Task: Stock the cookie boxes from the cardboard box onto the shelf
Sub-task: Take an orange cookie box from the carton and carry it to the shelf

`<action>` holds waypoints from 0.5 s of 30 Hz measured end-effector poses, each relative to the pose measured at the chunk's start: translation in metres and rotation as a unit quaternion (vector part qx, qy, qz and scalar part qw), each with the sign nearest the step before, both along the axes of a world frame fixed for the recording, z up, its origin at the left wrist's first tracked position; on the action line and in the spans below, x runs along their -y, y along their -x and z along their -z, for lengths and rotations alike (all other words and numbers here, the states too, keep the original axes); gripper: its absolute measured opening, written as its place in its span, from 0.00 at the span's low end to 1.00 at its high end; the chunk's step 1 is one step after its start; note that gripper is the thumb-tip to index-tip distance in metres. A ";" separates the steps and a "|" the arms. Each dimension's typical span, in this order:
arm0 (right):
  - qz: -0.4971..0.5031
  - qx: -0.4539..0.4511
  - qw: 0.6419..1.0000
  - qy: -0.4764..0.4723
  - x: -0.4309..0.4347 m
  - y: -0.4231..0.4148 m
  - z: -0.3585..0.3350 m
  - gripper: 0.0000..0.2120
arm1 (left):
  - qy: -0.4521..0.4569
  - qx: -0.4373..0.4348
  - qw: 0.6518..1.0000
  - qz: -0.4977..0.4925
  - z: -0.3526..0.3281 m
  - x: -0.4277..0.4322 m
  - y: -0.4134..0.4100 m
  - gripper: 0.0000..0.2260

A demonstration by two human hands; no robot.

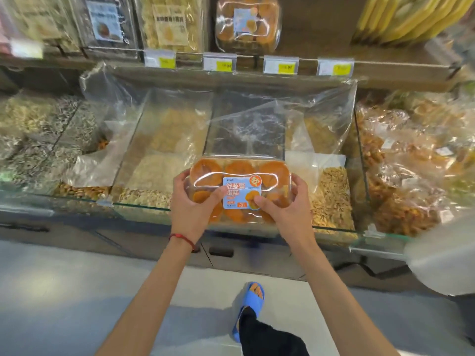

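A clear plastic cookie box [240, 191], packed with round orange-brown cookies and carrying a blue and orange label [241, 192] on its lid, is held in the air in front of the glass-fronted bulk bins [159, 160], low in the middle of the scene and well below the shelf [385, 65]. The left hand [191, 204] grips the box's left end, its thumb lying across the lid beside the label and its fingers curled under and round the side. The right hand [285, 204] grips the right end the same way, thumb pressed on the lid at the label's lower right corner, fingers wrapped over the far edge. A red string bracelet [182, 238] sits on the left wrist. Behind the box, loose clear plastic sheeting [246, 119] lies over the bins, which hold seeds and other dry goods (too blurred to name). Farther back the shelf carries a row of white and yellow price tags [281, 65] along its front edge, and a second cookie box [248, 23] of the same kind stands on it above the tags, with other clear packets to its left. Near the bottom, a foot in a blue slipper [250, 308] stands on the pale floor [64, 291].
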State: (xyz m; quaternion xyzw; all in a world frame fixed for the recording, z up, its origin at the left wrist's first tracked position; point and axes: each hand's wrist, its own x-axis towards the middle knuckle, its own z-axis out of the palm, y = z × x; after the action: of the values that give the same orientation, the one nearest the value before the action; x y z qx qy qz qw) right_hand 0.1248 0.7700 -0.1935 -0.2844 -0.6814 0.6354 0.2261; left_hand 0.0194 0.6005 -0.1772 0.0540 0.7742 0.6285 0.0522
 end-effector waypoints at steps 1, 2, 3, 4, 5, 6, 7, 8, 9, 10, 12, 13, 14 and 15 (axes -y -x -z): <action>0.003 -0.003 1.000 0.002 -0.009 0.016 -0.001 0.44 | 0.003 -0.006 1.000 0.004 -0.005 -0.010 0.014 0.34; 0.007 -0.006 1.000 0.005 -0.018 0.031 -0.003 0.45 | 0.004 -0.011 1.000 0.013 -0.009 -0.020 0.028 0.33; 0.011 -0.010 1.000 0.005 -0.026 0.046 -0.006 0.46 | 0.002 -0.018 1.000 0.023 -0.014 -0.030 0.041 0.31; 0.017 -0.013 1.000 0.001 -0.035 0.060 -0.010 0.47 | -0.001 -0.025 0.999 0.033 -0.019 -0.039 0.055 0.31; 0.022 -0.016 1.000 -0.012 -0.045 0.076 -0.014 0.46 | -0.007 -0.031 0.999 0.040 -0.023 -0.048 0.070 0.32; 0.024 -0.020 0.999 -0.025 -0.054 0.091 -0.018 0.45 | -0.015 -0.033 0.998 0.050 -0.026 -0.058 0.085 0.33; 0.024 -0.023 0.999 -0.036 -0.063 0.105 -0.023 0.43 | -0.023 -0.032 0.997 0.062 -0.029 -0.065 0.099 0.34; 0.025 -0.025 0.998 -0.043 -0.070 0.119 -0.028 0.42 | -0.028 -0.031 0.996 0.074 -0.033 -0.072 0.113 0.34; 0.028 -0.029 0.998 -0.050 -0.079 0.132 -0.032 0.42 | -0.032 -0.034 0.996 0.081 -0.036 -0.080 0.127 0.34; 0.032 -0.033 0.997 -0.059 -0.087 0.146 -0.035 0.43 | -0.031 -0.038 0.995 0.084 -0.039 -0.087 0.141 0.34; 0.033 -0.032 0.996 -0.072 -0.102 0.173 -0.044 0.46 | -0.041 -0.047 0.994 0.087 -0.044 -0.102 0.170 0.35; 0.037 -0.032 0.996 -0.074 -0.110 0.187 -0.047 0.48 | -0.048 -0.050 0.994 0.090 -0.047 -0.109 0.184 0.34; 0.041 -0.036 0.995 -0.078 -0.118 0.201 -0.050 0.49 | -0.048 -0.057 0.993 0.093 -0.050 -0.117 0.197 0.34; 0.047 -0.037 0.994 -0.088 -0.125 0.214 -0.053 0.48 | -0.048 -0.065 0.992 0.096 -0.053 -0.125 0.210 0.34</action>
State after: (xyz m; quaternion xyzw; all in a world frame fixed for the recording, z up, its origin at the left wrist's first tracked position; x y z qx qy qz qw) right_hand -0.0892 0.8951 -0.1400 -0.2713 -0.7116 0.5716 0.3053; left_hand -0.1906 0.7252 -0.1245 0.1715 0.7364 0.6518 0.0591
